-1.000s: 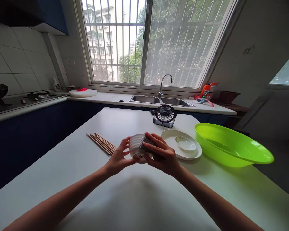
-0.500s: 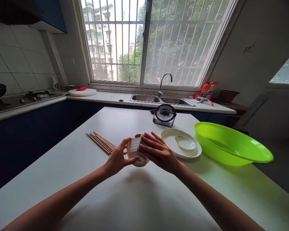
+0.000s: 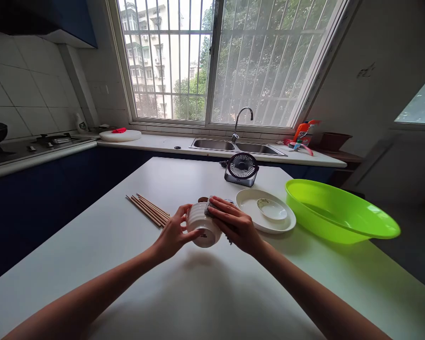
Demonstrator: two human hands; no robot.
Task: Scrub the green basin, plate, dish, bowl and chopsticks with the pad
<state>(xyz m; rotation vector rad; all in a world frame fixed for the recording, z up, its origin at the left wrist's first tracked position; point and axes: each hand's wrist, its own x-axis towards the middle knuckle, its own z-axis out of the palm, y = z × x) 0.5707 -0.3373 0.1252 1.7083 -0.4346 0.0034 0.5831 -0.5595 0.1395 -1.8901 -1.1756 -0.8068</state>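
Note:
A white ribbed bowl [image 3: 197, 216] is tipped on its side above the white table, its base turned toward me. My left hand [image 3: 174, 232] grips it, thumb on the base and fingers at the side. My right hand [image 3: 236, 222] is closed over a grey cloth [image 3: 208, 206], pressing it against the bowl's right side; most of the cloth lies hidden under the fingers. Left of the bowl, several wooden chopsticks [image 3: 148, 210] lie on the table. Just right of my right hand stands a white oval plate [image 3: 246, 198] with a small patterned dish [image 3: 274, 210] in it.
A bright green basin [image 3: 340, 226] stands at the table's right edge. Behind the plate is a small black fan [image 3: 242, 170]. Partly hidden behind the bowl is a brown round thing [image 3: 203, 199]. Along the far counter are a double sink [image 3: 212, 144] and a white round board [image 3: 120, 136].
My right hand has shifted a little on the bowl, its fingers drawn closer together over the cloth. More of the bowl's wall and base now shows. The left hand keeps its grip.

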